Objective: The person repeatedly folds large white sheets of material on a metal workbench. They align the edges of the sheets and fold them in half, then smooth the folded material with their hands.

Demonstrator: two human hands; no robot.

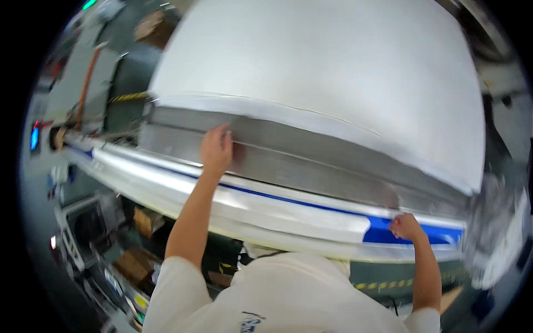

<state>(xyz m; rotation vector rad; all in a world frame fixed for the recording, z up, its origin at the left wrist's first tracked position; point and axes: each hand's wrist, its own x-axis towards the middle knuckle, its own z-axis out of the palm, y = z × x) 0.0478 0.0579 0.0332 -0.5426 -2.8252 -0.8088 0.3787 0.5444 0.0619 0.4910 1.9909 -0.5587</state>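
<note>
A long roll wrapped in white sheet (277, 215) lies crosswise in front of my body. Its blue surface (380, 230) shows at the right end and as a thin line along the top. Beyond it runs a grey metal plate (300, 166), reflecting my hands. My left hand (216, 149) is over this plate with bent fingers drawn together; whatever they hold, if anything, is too small to make out. Close to the blue section, my right hand (407, 226) is closed, its fingertips partly hidden and blurred.
A wide white sheet (327, 61) spreads over the machine beyond the plate. Crumpled clear plastic (494, 222) hangs at the right end. On the left are a grey machine frame (83, 222), cardboard boxes (136, 265) and an orange pole (89, 83). Yellow-black tape (388, 283) marks the floor.
</note>
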